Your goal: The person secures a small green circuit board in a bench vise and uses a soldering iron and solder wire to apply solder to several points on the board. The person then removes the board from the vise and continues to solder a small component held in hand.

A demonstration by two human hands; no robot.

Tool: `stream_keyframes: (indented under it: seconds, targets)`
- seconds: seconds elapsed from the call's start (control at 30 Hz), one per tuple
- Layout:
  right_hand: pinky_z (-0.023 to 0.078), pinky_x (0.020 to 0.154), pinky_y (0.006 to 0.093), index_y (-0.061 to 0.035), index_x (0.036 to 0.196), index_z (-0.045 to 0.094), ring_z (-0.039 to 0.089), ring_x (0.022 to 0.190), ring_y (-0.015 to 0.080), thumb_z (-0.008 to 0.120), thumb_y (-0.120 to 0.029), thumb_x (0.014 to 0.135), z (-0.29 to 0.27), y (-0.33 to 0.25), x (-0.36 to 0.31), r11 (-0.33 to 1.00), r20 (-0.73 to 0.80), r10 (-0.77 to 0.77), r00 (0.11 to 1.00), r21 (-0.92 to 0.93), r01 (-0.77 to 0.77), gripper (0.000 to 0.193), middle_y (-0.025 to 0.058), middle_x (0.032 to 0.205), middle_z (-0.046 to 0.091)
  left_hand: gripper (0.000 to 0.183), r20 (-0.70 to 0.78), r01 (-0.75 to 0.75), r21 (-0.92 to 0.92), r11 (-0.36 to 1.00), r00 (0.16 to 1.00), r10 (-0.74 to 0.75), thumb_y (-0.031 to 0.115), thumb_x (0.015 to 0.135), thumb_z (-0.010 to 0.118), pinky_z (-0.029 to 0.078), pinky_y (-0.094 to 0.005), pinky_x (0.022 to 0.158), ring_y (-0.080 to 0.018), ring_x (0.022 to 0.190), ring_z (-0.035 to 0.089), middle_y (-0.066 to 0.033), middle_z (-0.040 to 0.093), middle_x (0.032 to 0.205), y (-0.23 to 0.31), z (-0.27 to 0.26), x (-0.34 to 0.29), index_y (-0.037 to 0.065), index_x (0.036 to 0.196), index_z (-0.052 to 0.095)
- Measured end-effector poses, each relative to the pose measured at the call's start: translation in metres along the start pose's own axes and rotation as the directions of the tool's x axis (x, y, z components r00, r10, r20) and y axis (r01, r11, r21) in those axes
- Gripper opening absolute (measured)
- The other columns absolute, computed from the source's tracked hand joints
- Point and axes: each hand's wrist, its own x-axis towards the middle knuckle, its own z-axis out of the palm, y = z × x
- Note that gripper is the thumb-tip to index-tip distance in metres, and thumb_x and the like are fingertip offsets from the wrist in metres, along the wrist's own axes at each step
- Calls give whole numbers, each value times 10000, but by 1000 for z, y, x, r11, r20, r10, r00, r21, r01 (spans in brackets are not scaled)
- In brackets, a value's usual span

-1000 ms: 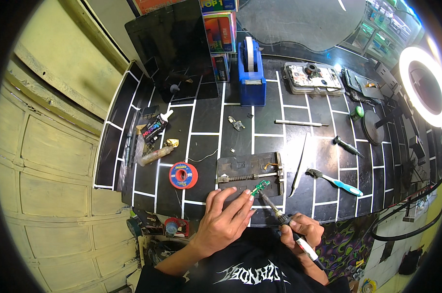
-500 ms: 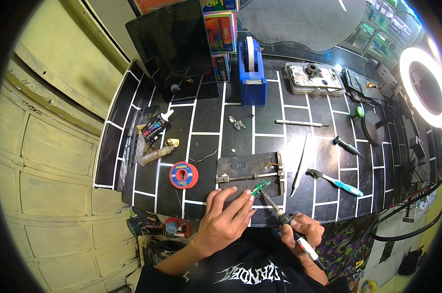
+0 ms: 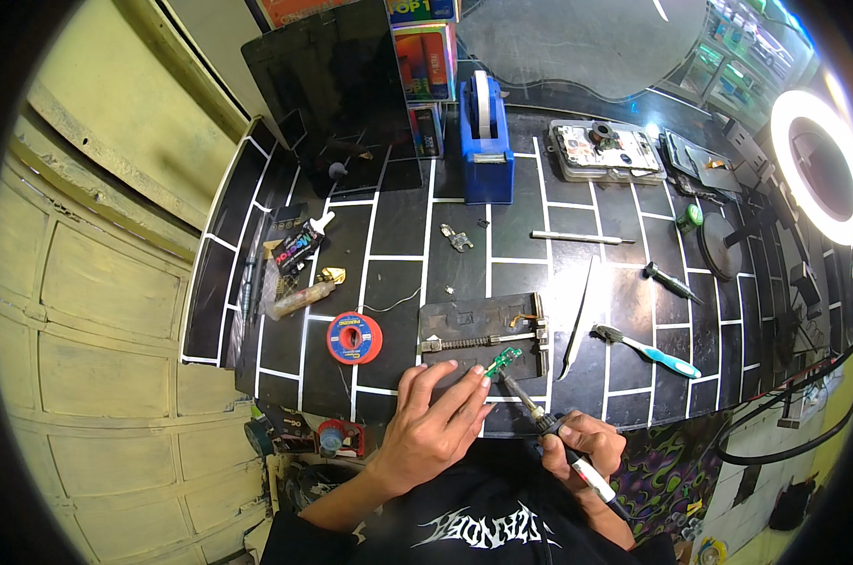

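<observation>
My left hand (image 3: 438, 414) lies over the near edge of the dark board holder (image 3: 456, 317). Its fingertips hold down a small green circuit board (image 3: 504, 360) at the holder's front; the thumb is mostly hidden. From the right, my right hand (image 3: 586, 443) grips a soldering iron (image 3: 593, 477) like a pen, fingers wrapped round its handle. The iron's tip points up and left, at or very close to the green board's lower right edge; whether it touches I cannot tell.
A red solder spool (image 3: 373, 339) stands left of the holder. To the right lie tweezers (image 3: 578, 320), a blue-handled brush (image 3: 671, 361) and a dark screwdriver (image 3: 669, 281). Farther back are a blue tape dispenser (image 3: 488, 179), an opened phone (image 3: 577, 149) and a bright ring light (image 3: 786, 169).
The soldering iron's tip has shifted very slightly left along the green circuit board. My left hand and the holder look unmoved.
</observation>
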Motion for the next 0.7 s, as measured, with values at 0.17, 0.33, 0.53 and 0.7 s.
stream_keyframes:
  seconds: [0.17,0.33,0.53,0.7]
  targets:
    - [506,476,299,-57,907,499,629,499,231,807,-31,767,1,0,0,1000,-22,-9,1000,8,9,340,94,637,607,357,-1,-1,-10,1000,1000,1,143,826,751,439,-507,939,-336,1153,523,-100,641,1272,0,-1,1,-16,1142,707]
    - [501,466,303,-42,904,489,622,491,223,782,-24,797,2,2,-3,997,-60,-2,998,80,6,312,98,624,595,362,-6,-4,-2,1000,1000,4,144,822,752,439,-505,941,-337,1152,525,-101,643,1270,0,-1,1,-16,1144,706]
    - [490,447,302,-21,898,480,606,483,202,754,-19,827,1,4,-8,990,-143,16,990,140,4,283,110,617,590,365,-15,-9,-3,1000,1000,9,148,823,746,443,-503,939,-337,1150,524,-99,642,1271,-1,0,0,-9,1150,706]
    - [517,490,296,-19,876,488,630,516,211,789,-19,796,-2,-3,3,999,-58,1,998,44,1,311,116,643,609,358,-21,-6,2,1000,1000,6,145,825,743,448,-499,933,-335,1147,522,-95,639,1271,-1,1,-1,-5,1148,707]
